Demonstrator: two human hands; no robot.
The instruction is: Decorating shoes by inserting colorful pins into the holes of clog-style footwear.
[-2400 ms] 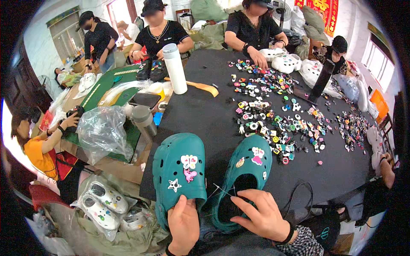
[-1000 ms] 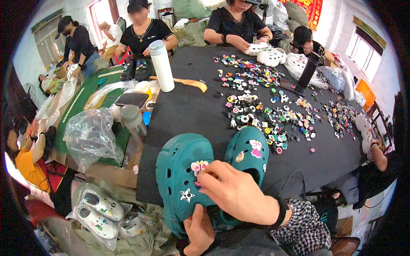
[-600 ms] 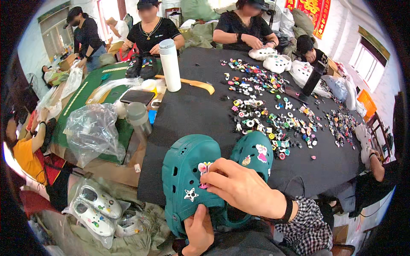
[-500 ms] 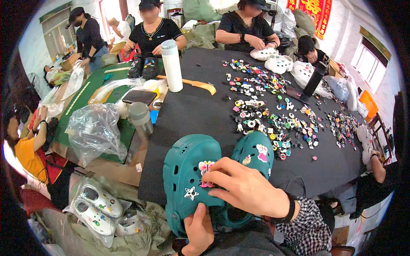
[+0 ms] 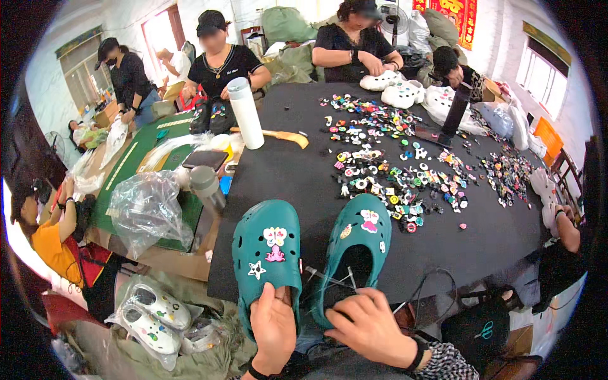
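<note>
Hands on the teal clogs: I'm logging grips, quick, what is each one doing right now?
Left hand: closed on the heel end of the left teal clog.
Right hand: fingers curled at the heel opening of the right teal clog; a firm grip cannot be told.

2 bare hands are seen at the near edge. The left hand is without rings, and a dark band is worn at its wrist, low at the frame's edge. On the right hand, no rings can be made out; a black strap is worn around the wrist. Behind it, a sleeve in a fine black-and-white check is seen, its cuff just beside the strap.
</note>
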